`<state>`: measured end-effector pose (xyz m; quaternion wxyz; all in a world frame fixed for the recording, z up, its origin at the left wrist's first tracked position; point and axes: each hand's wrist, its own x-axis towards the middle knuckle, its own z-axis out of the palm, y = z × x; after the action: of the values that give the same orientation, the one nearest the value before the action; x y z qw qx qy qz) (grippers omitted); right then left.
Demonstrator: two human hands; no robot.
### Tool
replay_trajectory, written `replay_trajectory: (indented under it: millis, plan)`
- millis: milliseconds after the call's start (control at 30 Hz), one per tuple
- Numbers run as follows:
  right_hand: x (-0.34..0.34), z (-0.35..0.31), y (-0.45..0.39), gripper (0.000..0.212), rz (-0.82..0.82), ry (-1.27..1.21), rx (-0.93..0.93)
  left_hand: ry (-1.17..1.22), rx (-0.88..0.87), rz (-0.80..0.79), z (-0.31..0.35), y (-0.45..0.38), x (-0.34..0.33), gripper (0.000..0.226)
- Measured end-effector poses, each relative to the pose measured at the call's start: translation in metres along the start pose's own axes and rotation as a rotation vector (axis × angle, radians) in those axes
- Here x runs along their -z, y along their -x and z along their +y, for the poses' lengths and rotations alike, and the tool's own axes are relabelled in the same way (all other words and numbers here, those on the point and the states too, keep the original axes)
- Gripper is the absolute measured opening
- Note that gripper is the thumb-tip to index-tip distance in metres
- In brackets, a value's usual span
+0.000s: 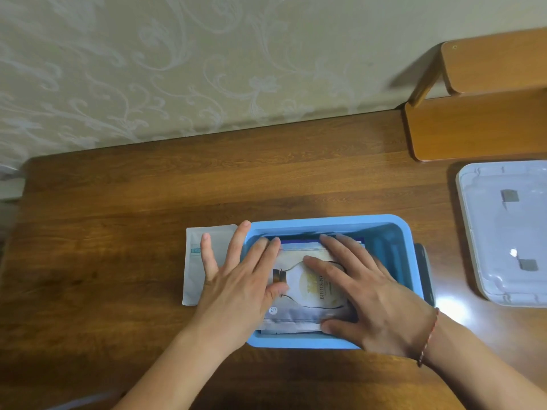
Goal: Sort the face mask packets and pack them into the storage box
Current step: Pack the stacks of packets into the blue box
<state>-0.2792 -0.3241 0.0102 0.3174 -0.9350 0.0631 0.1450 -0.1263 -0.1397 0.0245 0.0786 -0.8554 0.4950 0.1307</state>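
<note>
Two stacks of face mask packets are in view on the wooden table (118, 208). Leftmost, a pale stack of packets (195, 261) lies flat on the tabletop, touching the left outer wall of the blue storage box (325, 223). The left hand (236, 279) spans both: its outer fingers are straight and spread above the pale stack, its inner fingers and thumb lie flat on the top packet (305, 291) inside the box. That hand grasps nothing; fingers are extended, palm down.

Inside the box, the top packet, printed with a bottle outline and lettering, sits on a pile whose lower layers show only as dark and blue edges at the far side. The right hand (376, 297) also lies palm down on this packet, fingers straight and slightly spread, thumb at the near edge; nothing is pinched or enclosed. A red cord bracelet (429, 338) circles the right wrist.

Further right, apart from the box, a translucent lid (509, 232) lies on the table. Behind it stands a wooden shelf (479, 125) against the patterned wall (177, 69).
</note>
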Motion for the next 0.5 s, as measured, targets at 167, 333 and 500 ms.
replay_trajectory:
  millis: [167, 333, 500]
  plan:
    - [0.001, -0.003, -0.001, 0.092, -0.010, -0.004, -0.019, -0.014, -0.051, 0.011, -0.009, -0.003, -0.001, 0.062]
    - [-0.001, -0.007, -0.004, 0.094, 0.002, -0.011, -0.054, 0.005, -0.074, 0.038, -0.010, -0.001, -0.007, 0.061]
    - [-0.002, -0.008, -0.001, 0.097, 0.029, 0.011, -0.076, 0.145, -0.067, 0.137, -0.011, 0.001, -0.008, 0.055]
